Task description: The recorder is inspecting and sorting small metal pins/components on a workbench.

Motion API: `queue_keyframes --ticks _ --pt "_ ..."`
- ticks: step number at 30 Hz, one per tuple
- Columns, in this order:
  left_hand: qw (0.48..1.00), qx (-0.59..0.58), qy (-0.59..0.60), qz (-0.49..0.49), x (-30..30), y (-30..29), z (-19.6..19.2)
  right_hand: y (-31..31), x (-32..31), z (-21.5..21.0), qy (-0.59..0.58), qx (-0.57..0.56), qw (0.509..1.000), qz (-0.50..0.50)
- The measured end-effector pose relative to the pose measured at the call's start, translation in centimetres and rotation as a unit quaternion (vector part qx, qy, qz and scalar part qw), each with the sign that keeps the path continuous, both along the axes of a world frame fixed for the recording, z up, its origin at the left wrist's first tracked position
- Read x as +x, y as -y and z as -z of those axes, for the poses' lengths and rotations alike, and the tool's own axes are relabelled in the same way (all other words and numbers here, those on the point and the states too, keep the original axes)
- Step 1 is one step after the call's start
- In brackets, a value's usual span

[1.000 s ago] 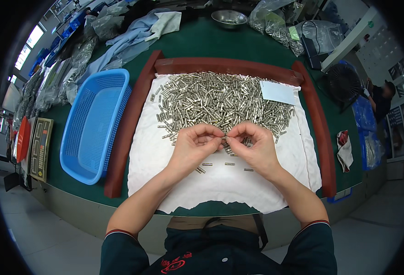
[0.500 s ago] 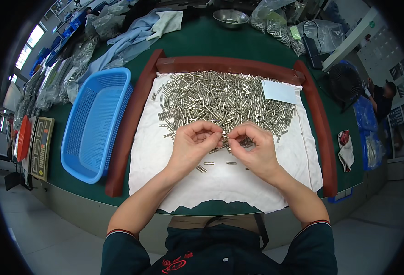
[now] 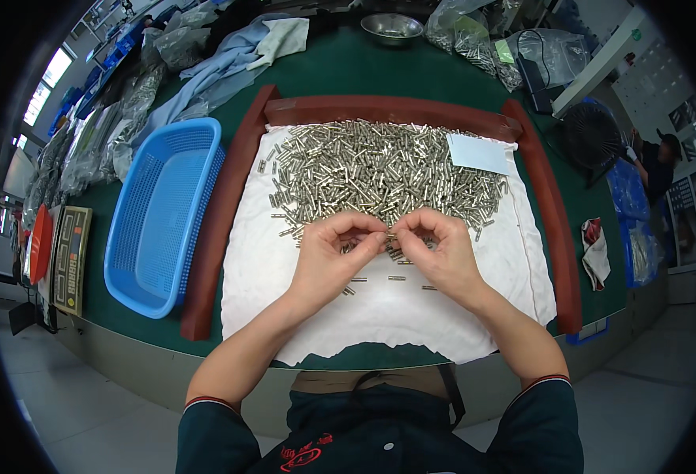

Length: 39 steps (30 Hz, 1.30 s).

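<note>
A wide heap of small silvery metal pins covers the far half of a white cloth. At the heap's near edge my left hand and my right hand meet, thumbs and forefingers pinched almost tip to tip. Between them is a small metal pin, mostly hidden by the fingertips. I cannot tell how much of it each hand grips. A few loose pins lie on the cloth just below the hands. A pale blue card rests on the heap's right side.
Dark red wooden rails border the cloth on the far, left and right sides. To the left stands a blue plastic basket. A metal bowl sits at the back; a black fan is at right, with another person beyond.
My fingertips have drawn closer together around the pin. The whole view has shifted slightly; the heap and the card look the same.
</note>
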State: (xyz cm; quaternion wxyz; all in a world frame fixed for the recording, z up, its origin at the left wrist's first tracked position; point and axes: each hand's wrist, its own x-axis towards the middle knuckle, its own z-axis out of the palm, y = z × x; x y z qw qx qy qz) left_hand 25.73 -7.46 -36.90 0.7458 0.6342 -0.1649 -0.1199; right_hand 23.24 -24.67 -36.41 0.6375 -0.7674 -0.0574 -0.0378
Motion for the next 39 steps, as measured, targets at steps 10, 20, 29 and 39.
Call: queue_keyframes --ticks 10,20,29,39 --pt "0.993 0.066 0.089 -0.048 -0.11 0.1 0.01 -0.34 -0.17 -0.51 -0.034 0.063 0.997 -0.027" --pt "0.997 -0.012 -0.073 -0.011 -0.04 -0.09 -0.3 -0.54 -0.38 -0.2 -0.005 0.062 0.998 -0.026" --pt "0.998 -0.001 -0.063 -0.009 0.14 -0.19 0.05 -0.57 -0.35 -0.08 -0.003 0.046 0.999 -0.016" --pt "0.998 0.048 -0.027 -0.016 0.11 -0.21 0.12 -0.69 -0.52 -0.13 0.038 0.005 0.999 -0.008"
